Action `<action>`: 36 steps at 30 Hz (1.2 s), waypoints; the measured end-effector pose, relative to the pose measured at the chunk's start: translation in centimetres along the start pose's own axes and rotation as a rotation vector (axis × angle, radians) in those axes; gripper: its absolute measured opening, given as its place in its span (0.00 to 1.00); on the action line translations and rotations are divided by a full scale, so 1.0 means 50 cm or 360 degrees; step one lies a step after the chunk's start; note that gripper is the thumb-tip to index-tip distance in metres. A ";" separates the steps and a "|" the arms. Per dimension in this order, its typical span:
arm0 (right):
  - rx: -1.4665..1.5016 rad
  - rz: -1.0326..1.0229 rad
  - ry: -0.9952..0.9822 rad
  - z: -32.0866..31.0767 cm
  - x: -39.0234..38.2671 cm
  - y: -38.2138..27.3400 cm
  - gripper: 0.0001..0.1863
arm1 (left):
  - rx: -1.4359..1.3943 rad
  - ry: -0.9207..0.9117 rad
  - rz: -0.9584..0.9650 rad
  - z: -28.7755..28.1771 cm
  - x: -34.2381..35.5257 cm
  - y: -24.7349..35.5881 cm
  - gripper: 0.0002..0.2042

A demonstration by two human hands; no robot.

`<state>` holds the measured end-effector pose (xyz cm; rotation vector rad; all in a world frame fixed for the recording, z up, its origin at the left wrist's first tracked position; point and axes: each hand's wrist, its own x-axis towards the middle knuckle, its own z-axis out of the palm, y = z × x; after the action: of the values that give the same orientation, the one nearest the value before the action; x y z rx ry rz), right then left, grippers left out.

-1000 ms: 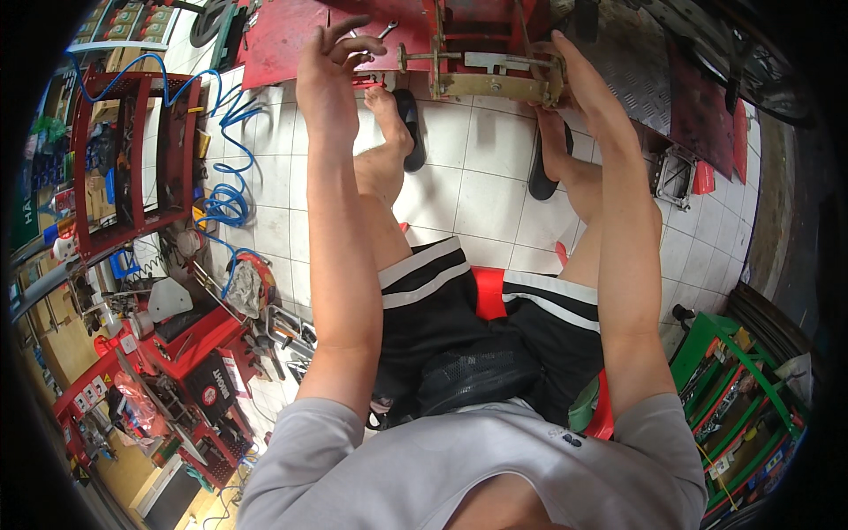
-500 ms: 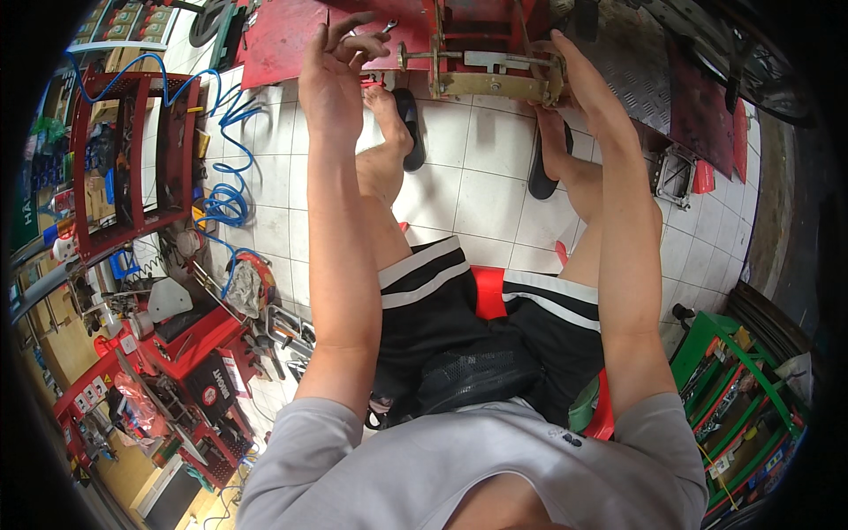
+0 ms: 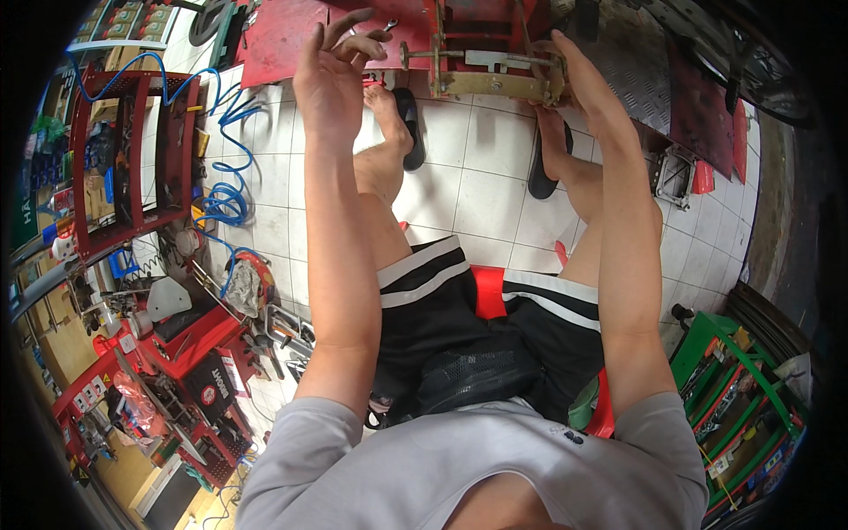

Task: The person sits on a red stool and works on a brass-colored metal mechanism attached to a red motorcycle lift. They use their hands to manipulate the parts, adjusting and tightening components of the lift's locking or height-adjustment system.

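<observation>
My left hand is raised beside the left end of a dull yellow-brown metal bracket. Its fingers are apart and slightly bent, and nothing is in them. A long threaded rod runs across the bracket, and a light metal piece sits along its middle. At the bracket's right end, my right hand is closed around the edge; most of its fingers are hidden behind the metal. A spanner lies on the red platform, just beyond my left fingertips.
A coiled blue air hose hangs by a red tool rack on the left. Below it stands a red machine. To the right are a green tool rack and a metal plate. White floor tiles show between my legs.
My left hand has shifted slightly to the left, away from the rod's end. The right hand and the bracket look the same.
</observation>
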<state>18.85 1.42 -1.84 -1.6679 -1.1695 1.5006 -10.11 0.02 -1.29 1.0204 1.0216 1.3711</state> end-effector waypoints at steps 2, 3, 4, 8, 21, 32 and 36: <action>0.0006 0.0010 -0.0008 -0.003 0.003 0.003 0.33 | 0.0072 0.0045 -0.0052 0.007 -0.001 0.007 0.25; 0.0010 0.0012 -0.0018 -0.002 0.004 0.003 0.33 | 0.0380 0.0038 -0.0017 0.013 -0.004 0.004 0.25; 0.0012 0.0011 -0.0019 -0.001 0.003 0.002 0.33 | 0.0286 0.0051 -0.0014 0.016 -0.005 0.003 0.25; 0.0029 0.0011 -0.0008 0.001 -0.003 -0.005 0.33 | -0.0042 0.0025 0.0010 -0.002 0.002 0.000 0.25; 0.0008 -0.0009 -0.0015 0.001 -0.005 -0.004 0.33 | 0.0191 0.0040 -0.0110 0.005 -0.002 -0.003 0.24; -0.0015 -0.0026 0.0023 0.003 -0.004 -0.001 0.32 | -0.0006 -0.0030 -0.0196 0.006 0.001 -0.007 0.28; -0.0029 -0.0035 0.0033 0.001 0.000 0.006 0.32 | -0.0071 -0.0012 -0.0088 -0.006 0.003 0.004 0.28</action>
<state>18.86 1.30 -2.09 -1.6739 -1.1900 1.4598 -10.44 0.17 -1.15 0.9568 1.0025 1.3383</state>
